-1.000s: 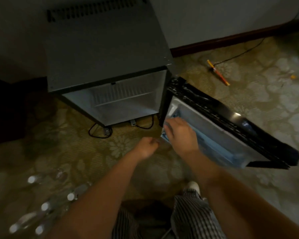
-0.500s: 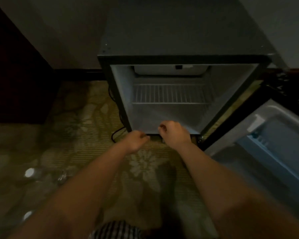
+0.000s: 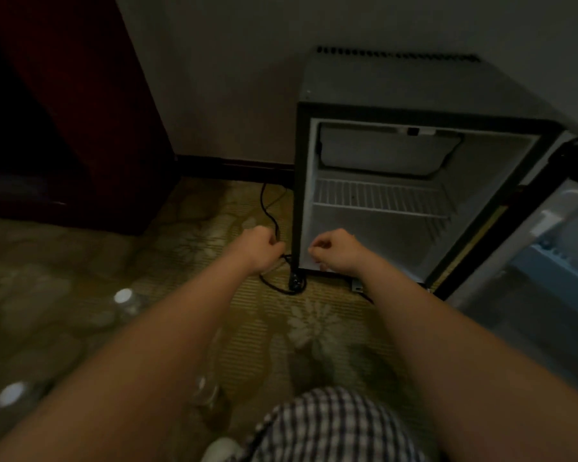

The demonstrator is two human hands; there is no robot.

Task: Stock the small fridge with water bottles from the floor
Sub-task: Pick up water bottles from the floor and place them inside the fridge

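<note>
The small black fridge (image 3: 397,85) stands open against the wall, its white inside bare except for a wire shelf (image 3: 377,198). Its door (image 3: 528,241) swings out to the right, with blue door racks. Clear water bottles with white caps (image 3: 123,296) (image 3: 11,393) lie on the carpet at the left, and another bottle (image 3: 211,395) lies under my left forearm. My left hand (image 3: 257,248) is curled and holds nothing, just left of the fridge's lower corner. My right hand (image 3: 337,250) is curled too, holding nothing, at the fridge's bottom front edge.
A dark wooden cabinet (image 3: 64,111) fills the left side. A black power cable (image 3: 270,211) runs down the floor beside the fridge to a plug (image 3: 296,281). Patterned carpet (image 3: 314,328) lies between me and the fridge. My checked trouser knee (image 3: 331,425) is at the bottom.
My right hand has come off the door rack and now sits in front of the fridge opening. The view has swung left, bringing the cabinet and floor bottles into sight.
</note>
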